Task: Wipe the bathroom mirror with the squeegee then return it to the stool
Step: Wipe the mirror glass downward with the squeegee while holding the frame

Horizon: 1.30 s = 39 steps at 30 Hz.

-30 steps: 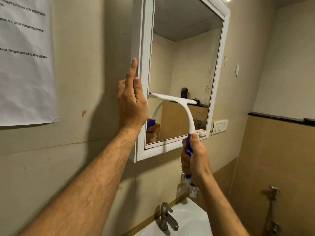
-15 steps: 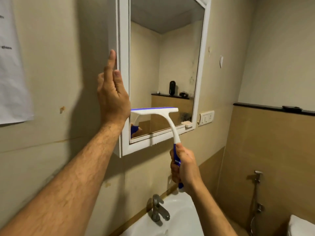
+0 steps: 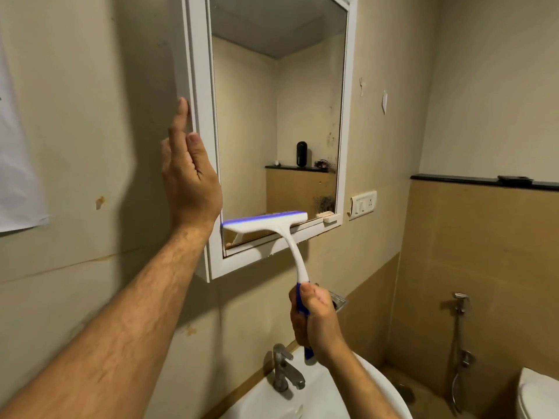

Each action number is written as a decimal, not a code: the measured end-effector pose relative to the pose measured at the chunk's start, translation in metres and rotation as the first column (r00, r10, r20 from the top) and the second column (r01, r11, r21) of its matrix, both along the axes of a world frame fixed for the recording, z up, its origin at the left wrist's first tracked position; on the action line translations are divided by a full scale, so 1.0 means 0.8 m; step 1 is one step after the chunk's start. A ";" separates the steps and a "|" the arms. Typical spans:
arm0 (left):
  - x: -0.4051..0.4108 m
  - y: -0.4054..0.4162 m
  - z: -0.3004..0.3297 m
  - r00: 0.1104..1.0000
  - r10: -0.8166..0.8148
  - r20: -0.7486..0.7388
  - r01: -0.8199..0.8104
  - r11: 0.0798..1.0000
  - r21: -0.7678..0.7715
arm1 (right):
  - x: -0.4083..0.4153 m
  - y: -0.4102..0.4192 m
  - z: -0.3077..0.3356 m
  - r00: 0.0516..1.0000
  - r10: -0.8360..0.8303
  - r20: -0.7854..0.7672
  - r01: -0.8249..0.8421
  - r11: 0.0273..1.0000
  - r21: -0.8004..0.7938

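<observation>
The white-framed mirror [image 3: 278, 116] hangs on the beige wall above the sink. My right hand [image 3: 316, 320] grips the blue handle of the white squeegee [image 3: 266, 223]. Its blue-edged blade rests flat against the glass at the mirror's bottom edge, toward the left side. My left hand [image 3: 189, 173] presses flat against the left side of the mirror's frame, fingers straight and pointing up, holding nothing. The stool is not in view.
A white sink [image 3: 308, 397] with a metal tap [image 3: 284, 371] sits below the mirror. A switch plate [image 3: 363, 204] is on the wall to the right. A spray hose [image 3: 459, 343] and toilet [image 3: 538, 394] stand at lower right. A paper sheet [image 3: 15, 164] hangs at left.
The squeegee has slid down the glass from mid-mirror to the bottom edge, my right hand dropping with it. My left hand stays on the frame's left side.
</observation>
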State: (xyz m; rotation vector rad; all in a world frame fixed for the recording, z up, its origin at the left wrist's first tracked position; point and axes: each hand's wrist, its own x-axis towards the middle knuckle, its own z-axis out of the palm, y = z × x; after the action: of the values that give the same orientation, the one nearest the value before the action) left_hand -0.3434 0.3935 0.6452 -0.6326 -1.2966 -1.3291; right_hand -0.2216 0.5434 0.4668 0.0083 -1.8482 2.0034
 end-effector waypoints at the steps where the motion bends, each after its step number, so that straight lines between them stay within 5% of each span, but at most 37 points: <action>1: -0.001 0.000 -0.002 1.000 -0.001 -0.003 0.001 1.000 0.000 | 0.002 0.003 -0.004 1.000 -0.009 0.003 0.009 1.000 0.015; 10: -0.006 0.000 -0.009 0.999 0.032 -0.008 -0.032 0.999 -0.019 | -0.018 0.012 0.050 0.996 0.028 -0.083 -0.026 0.999 0.027; 18: 0.006 0.000 -0.004 0.997 0.052 -0.065 -0.051 0.999 0.018 | 0.004 0.013 -0.024 0.999 0.019 0.026 -0.020 0.999 0.048; 26: 0.011 -0.001 -0.004 0.997 0.038 -0.069 -0.037 0.999 0.020 | -0.009 0.017 0.022 1.000 -0.006 -0.030 0.007 0.999 0.045; 33: 0.007 -0.004 -0.002 0.998 0.049 -0.032 -0.049 0.999 0.002 | 0.001 0.012 -0.020 0.999 0.035 -0.010 -0.035 0.999 0.001; 39: 0.008 -0.008 0.004 1.000 -0.009 0.017 0.010 1.000 -0.022 | -0.025 0.012 0.125 0.981 0.038 -0.190 -0.042 0.999 -0.020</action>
State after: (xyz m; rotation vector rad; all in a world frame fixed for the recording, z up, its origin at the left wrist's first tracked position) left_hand -0.3370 0.3872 0.6481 -0.6449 -1.3254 -1.3321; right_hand -0.2412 0.5531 0.5667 0.2238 -1.7171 1.9760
